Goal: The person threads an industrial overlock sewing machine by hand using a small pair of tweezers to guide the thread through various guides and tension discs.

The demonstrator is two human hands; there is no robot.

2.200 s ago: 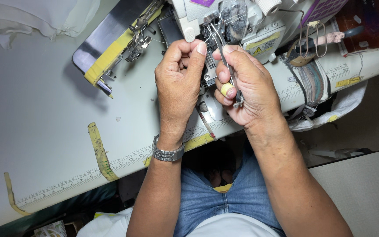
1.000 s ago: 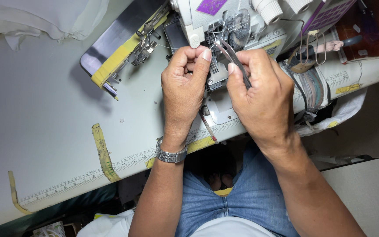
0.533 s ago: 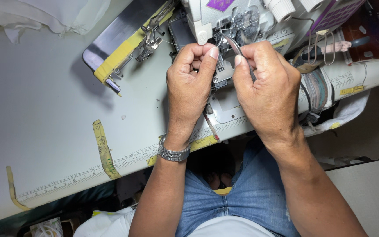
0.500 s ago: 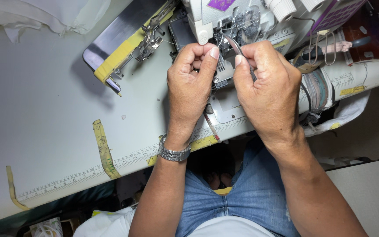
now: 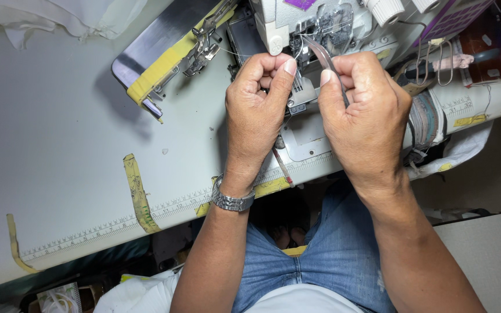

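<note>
Up close, tweezers are pinched in the right hand at the sewing machine needle area; the left hand is curled, thumb and forefinger pressed together. A purple label is stuck above, yellow tape on the table.

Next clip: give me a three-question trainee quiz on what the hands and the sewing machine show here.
1. True or false: the right hand holds tweezers pointed into the sewing machine.
2. Which wrist wears the metal watch? A) left B) right C) neither
3. Fill in: yellow tape is stuck on the ____ near the printed ruler strip.

Key
1. True; the tips reach the needle area.
2. A; the left hand is pinched shut by the machine, perhaps on a thread too fine to confirm.
3. table.
</note>
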